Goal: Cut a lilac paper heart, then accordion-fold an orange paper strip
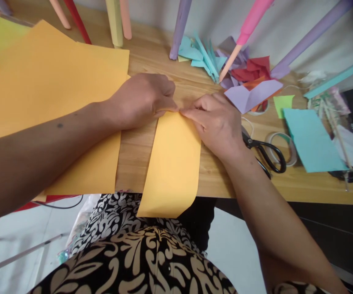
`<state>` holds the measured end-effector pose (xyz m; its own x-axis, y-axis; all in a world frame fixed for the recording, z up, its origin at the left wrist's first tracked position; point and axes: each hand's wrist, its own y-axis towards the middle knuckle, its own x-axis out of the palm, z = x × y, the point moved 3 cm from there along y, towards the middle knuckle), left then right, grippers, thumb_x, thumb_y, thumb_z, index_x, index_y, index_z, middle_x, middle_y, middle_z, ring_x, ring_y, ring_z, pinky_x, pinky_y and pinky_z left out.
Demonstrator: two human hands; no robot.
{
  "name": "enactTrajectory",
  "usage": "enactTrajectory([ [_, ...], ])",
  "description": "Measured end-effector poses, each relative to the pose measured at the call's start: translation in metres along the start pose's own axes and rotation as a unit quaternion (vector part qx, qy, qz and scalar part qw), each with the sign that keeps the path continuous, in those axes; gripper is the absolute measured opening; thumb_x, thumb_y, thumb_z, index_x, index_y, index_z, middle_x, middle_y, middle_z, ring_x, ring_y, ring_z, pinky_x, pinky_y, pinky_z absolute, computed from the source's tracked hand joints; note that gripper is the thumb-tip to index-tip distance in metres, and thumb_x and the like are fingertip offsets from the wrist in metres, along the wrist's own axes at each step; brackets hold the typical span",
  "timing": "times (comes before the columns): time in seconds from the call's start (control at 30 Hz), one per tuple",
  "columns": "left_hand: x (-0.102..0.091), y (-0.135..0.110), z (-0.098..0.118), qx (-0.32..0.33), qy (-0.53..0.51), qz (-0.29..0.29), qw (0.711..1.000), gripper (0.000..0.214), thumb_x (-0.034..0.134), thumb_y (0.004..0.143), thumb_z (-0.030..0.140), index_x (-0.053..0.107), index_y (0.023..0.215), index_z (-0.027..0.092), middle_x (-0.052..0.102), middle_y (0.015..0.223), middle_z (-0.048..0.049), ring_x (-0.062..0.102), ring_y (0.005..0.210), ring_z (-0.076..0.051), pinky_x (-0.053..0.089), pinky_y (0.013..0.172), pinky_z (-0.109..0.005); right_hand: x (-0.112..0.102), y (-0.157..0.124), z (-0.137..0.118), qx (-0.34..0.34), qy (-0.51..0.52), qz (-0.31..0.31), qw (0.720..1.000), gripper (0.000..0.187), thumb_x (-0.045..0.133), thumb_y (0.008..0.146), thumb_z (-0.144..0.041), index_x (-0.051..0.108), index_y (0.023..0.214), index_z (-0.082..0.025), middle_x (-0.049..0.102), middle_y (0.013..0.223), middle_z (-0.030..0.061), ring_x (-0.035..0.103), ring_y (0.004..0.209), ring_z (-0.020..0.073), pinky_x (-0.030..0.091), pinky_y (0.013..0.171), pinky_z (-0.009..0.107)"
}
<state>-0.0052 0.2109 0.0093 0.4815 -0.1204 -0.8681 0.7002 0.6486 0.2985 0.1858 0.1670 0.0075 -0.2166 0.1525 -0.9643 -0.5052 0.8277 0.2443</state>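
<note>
An orange paper strip (172,163) lies on the wooden table (225,179), its near end hanging over the front edge. My left hand (141,100) and my right hand (216,122) meet at the strip's far end, fingers closed and pinching the paper's top edge. My left forearm rests over a large orange sheet (41,90).
Black scissors (265,153) lie just right of my right hand beside a tape roll (282,147). A teal sheet (312,141), a folded lilac paper (252,94) and a heap of coloured scraps (225,61) sit at the back right. Rolled paper tubes (179,28) lean against the wall.
</note>
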Motion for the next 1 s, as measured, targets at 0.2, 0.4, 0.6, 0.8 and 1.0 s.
enactTrajectory([
  [0.2,-0.001,0.000,0.001,0.022,0.110,-0.035,0.993,0.030,0.046,0.094,0.029,0.074,0.085,0.022,0.062,0.087,-0.0071,0.056,0.086,-0.022,0.038,0.068,-0.033,0.000,-0.001,0.000,-0.006,0.000,0.006,1.000,0.034,0.041,0.102,-0.024,0.074,0.111,-0.028,0.068,0.100,0.0061,0.059,0.098,0.0248,0.046,0.079,0.039],
  [0.4,-0.005,-0.001,0.000,0.013,0.085,-0.030,0.996,0.025,0.051,0.092,0.028,0.074,0.081,0.024,0.064,0.088,-0.0085,0.056,0.089,-0.025,0.039,0.070,-0.037,-0.004,0.000,-0.001,0.007,0.020,0.002,1.000,0.030,0.045,0.101,-0.026,0.075,0.106,-0.028,0.069,0.099,0.0061,0.059,0.097,0.0252,0.045,0.076,0.039],
  [0.6,-0.005,-0.003,-0.007,0.033,0.090,-0.022,0.995,0.029,0.050,0.095,0.034,0.075,0.085,0.024,0.062,0.085,-0.0060,0.058,0.089,-0.023,0.043,0.071,-0.036,-0.006,-0.001,0.000,0.020,0.030,0.001,0.999,0.029,0.045,0.101,-0.028,0.074,0.103,-0.029,0.069,0.100,0.0064,0.058,0.098,0.0259,0.043,0.076,0.040],
  [0.8,-0.003,-0.005,-0.012,0.062,0.098,-0.009,0.993,0.032,0.049,0.096,0.038,0.076,0.084,0.026,0.064,0.082,-0.0051,0.060,0.094,-0.023,0.045,0.075,-0.035,-0.010,-0.008,0.003,0.051,0.025,-0.004,0.998,0.030,0.044,0.102,-0.034,0.073,0.100,-0.028,0.071,0.099,0.0058,0.059,0.097,0.0246,0.044,0.075,0.038],
  [1.0,-0.009,-0.007,-0.016,0.054,0.063,-0.014,0.996,0.032,0.050,0.094,0.042,0.077,0.085,0.027,0.064,0.080,-0.0047,0.056,0.088,-0.022,0.043,0.078,-0.035,-0.013,-0.021,0.010,0.098,0.032,-0.009,0.995,0.031,0.042,0.104,-0.036,0.070,0.100,-0.026,0.070,0.100,0.0062,0.059,0.096,0.0233,0.043,0.077,0.036],
])
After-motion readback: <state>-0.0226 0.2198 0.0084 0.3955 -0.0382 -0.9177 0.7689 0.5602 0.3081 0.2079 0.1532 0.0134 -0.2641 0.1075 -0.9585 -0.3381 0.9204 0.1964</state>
